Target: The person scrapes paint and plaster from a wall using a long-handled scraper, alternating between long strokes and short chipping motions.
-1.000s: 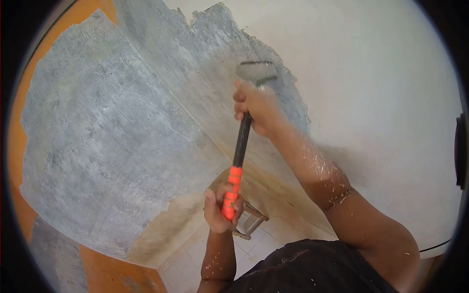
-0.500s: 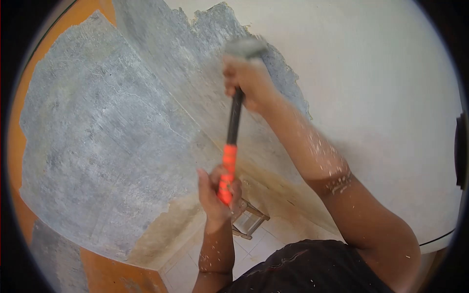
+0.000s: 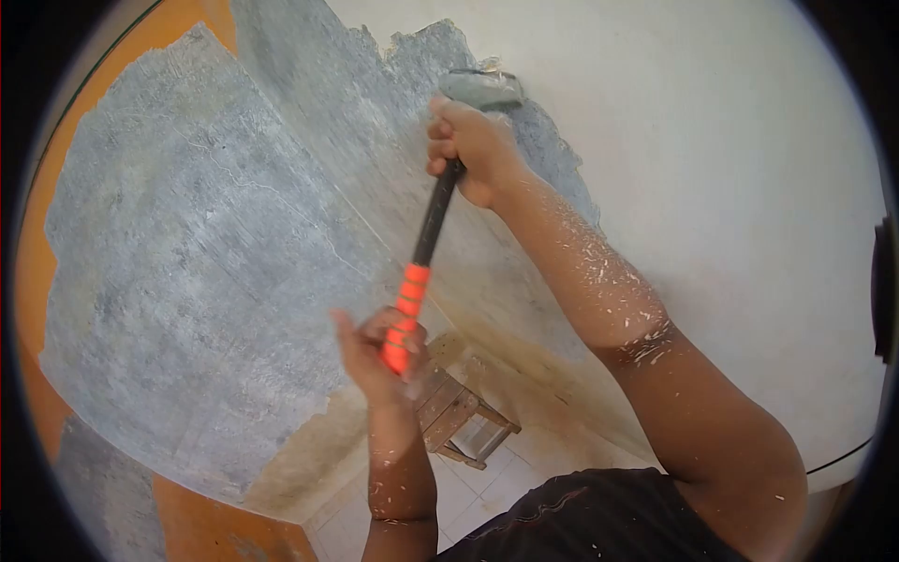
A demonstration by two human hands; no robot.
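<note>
My right hand [image 3: 476,150] is closed around the black upper handle of a long-handled scraper [image 3: 435,220], just below its wide grey head. That head lies at the ragged border where white paint [image 3: 712,140] meets bare grey wall [image 3: 215,272]. Lower down, my left hand [image 3: 382,351] wraps the orange grip at the handle's bottom end, with the thumb sticking out to the left. Small pale flakes cling to both forearms, most thickly on the right. The exact shape of the scraper's edge is hard to make out.
A wooden stool [image 3: 468,421] stands below on the pale tiled floor [image 3: 482,478]. Orange paint [image 3: 225,525] borders the grey patch on the left and lower left. A wall corner runs diagonally through the grey area. A dark object [image 3: 882,290] sits at the far right edge.
My left hand and the lower end of the handle have swung left and slightly down. The head has shifted slightly right, and more of the stool shows.
</note>
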